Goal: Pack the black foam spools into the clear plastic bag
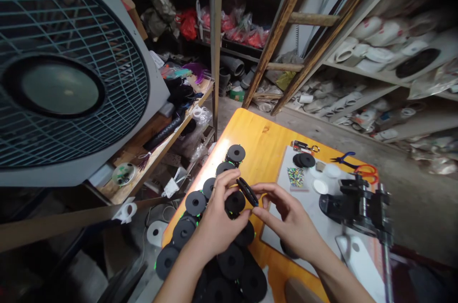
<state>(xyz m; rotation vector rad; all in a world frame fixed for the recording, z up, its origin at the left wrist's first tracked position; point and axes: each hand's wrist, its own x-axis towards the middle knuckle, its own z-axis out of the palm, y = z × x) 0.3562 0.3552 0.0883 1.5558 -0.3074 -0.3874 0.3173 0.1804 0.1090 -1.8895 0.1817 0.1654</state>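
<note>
At far left stands one fan [123, 88], its round grille facing the work area. To its right, loose discs [189, 203] are grouped along the left side of the wooden surface [257, 136]. They are black and round, each visible face showing a central hole; green bits show at some edges. Most lie face up. More than ten are visible; overlap prevents an exact count.

The left hand [217, 222] is clamped on one held disc [247, 192], fingertips at its upper end and thumb near its lower end. The held disc is thin, dark and raised above the surface, between both hands. It is presented nearly edge-on; its long visible axis runs from upper left to lower right. The right hand [289, 210] is closed on its right side with thumb and fingers.

Farther right, one pale board [304, 200] carries a stack of at least two black discs [306, 160], one clear bag of multicoloured bits [296, 177], two white round pieces [320, 186] and one black metal device [352, 210]. Beyond it lie one pair of blue-handled pliers [345, 156] and one pair of orange-handled scissors [372, 169].
</note>
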